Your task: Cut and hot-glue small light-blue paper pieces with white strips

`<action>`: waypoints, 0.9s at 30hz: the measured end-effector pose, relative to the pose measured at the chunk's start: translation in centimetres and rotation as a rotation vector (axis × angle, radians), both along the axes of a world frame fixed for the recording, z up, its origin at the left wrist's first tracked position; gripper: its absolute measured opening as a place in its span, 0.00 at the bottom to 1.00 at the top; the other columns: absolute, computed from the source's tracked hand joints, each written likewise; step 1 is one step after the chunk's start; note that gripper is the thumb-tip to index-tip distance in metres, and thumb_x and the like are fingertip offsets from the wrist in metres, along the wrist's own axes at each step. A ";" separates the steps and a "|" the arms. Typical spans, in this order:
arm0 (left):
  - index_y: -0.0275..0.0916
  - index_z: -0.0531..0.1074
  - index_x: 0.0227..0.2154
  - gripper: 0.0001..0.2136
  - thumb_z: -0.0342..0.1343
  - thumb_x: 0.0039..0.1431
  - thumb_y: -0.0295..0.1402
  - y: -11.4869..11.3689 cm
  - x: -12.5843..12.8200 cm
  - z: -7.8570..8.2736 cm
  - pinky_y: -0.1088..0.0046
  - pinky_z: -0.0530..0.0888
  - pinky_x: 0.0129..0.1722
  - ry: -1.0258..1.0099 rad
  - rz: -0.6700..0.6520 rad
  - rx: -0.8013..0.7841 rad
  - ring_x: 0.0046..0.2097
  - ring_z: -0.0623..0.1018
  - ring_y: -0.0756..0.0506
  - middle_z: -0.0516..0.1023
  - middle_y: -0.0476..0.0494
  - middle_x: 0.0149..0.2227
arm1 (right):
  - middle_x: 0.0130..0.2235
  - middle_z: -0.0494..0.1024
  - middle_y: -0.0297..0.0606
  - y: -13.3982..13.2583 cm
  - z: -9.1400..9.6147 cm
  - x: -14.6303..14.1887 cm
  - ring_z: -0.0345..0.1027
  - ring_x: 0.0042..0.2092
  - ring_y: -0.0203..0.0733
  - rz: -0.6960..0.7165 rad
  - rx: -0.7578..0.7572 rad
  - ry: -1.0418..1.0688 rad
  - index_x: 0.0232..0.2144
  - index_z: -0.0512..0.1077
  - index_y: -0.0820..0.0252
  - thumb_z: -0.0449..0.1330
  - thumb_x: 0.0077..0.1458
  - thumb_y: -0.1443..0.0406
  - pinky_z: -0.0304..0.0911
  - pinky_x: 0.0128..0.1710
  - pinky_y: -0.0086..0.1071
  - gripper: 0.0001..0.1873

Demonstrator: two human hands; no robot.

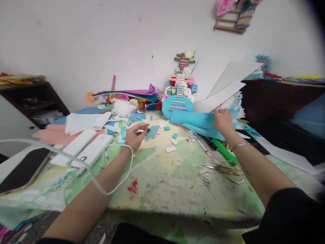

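My left hand [135, 135] is pinched on a small teal foam piece [152, 132] above the paint-stained table [167, 183]. My right hand [222, 121] is closed on the edge of a large light-blue foam sheet [195, 120] that lies at the back of the table. Behind that sheet a paper guitar model [179, 98] with pink and blue bars leans against the wall. Small blue and white foam offcuts [170, 139] lie between my hands.
Gold scissors [228, 168] and a green-handled tool [223, 150] lie near my right forearm. Two white power banks [85, 147] with a white cable [109, 189] and a dark phone [24, 169] sit at left. Coloured paper sheets [127, 95] and white card [223, 91] pile at the back.
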State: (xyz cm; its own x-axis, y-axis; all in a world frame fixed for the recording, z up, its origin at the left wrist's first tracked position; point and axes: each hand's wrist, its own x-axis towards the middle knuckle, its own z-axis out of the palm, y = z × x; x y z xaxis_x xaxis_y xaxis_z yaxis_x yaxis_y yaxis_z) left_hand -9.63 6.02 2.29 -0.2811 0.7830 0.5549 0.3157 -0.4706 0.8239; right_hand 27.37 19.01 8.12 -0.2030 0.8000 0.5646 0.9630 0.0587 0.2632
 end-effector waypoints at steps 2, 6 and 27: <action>0.38 0.77 0.36 0.10 0.58 0.51 0.34 -1.2 1.9 -0.2 0.72 0.75 0.32 0.196 -0.129 0.040 0.35 0.77 0.47 0.80 0.41 0.33 | 0.45 0.72 0.57 -0.8 -0.7 -0.8 0.59 0.51 0.58 0.043 0.021 0.049 0.46 0.69 0.72 0.47 0.54 0.75 0.51 0.47 0.47 0.19; 0.43 0.77 0.39 0.11 0.52 0.57 0.29 -3.8 5.7 -1.2 0.67 0.74 0.35 0.622 -0.421 0.078 0.35 0.75 0.45 0.79 0.42 0.31 | 0.55 0.66 0.61 -3.2 -2.0 -4.1 0.51 0.58 0.62 0.404 -0.121 0.319 0.48 0.69 0.73 0.46 0.54 0.77 0.44 0.55 0.55 0.21; 0.38 0.69 0.46 0.20 0.57 0.47 0.29 1.2 2.8 -4.0 0.66 0.71 0.39 0.585 -0.196 -0.294 0.36 0.76 0.44 0.77 0.45 0.33 | 0.43 0.77 0.44 -9.9 -8.6 -12.0 0.69 0.44 0.45 0.839 -0.619 0.553 0.44 0.72 0.62 0.58 0.49 0.76 0.63 0.43 0.37 0.19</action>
State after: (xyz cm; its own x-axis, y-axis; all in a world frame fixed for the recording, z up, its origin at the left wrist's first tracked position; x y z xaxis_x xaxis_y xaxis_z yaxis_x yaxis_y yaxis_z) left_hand -6.86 7.20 -1.76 0.1630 0.9302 0.3289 0.6797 -0.3475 0.6459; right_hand 15.33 9.10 -0.44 -0.6453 0.7009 0.3039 0.5364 0.6989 -0.4731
